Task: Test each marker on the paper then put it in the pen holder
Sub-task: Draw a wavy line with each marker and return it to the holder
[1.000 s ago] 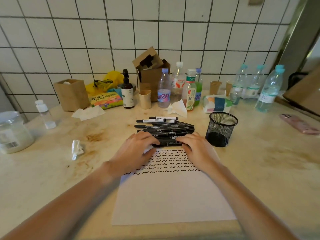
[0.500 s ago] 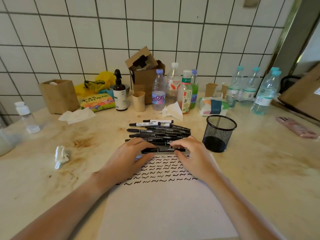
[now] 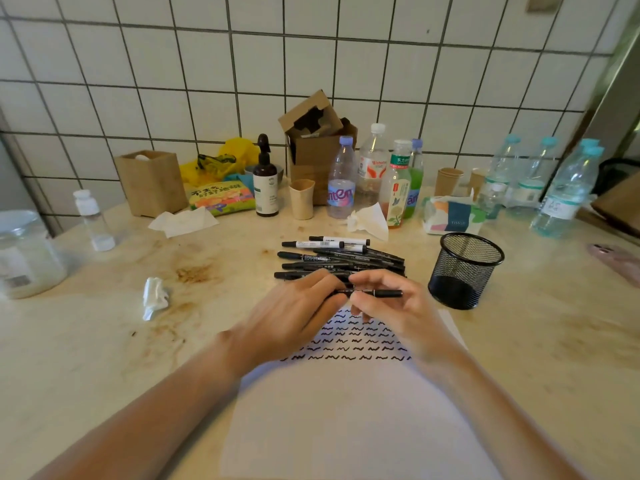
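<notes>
CHANGE: one black marker [image 3: 372, 292] now lifted off the marker pile [image 3: 341, 258] | HANDS: left hand [image 3: 298, 311] and right hand [image 3: 391, 306] pinch its ends above the paper [image 3: 346, 410] | NEXT: likely uncapping; mesh pen holder [image 3: 464, 271] empty, on the counter [image 3: 104, 341] at right

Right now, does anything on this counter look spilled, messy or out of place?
Yes: brown stains smear the beige counter left of the black marker pile, beside a crumpled white tissue. The black mesh pen holder stands upright.
</notes>
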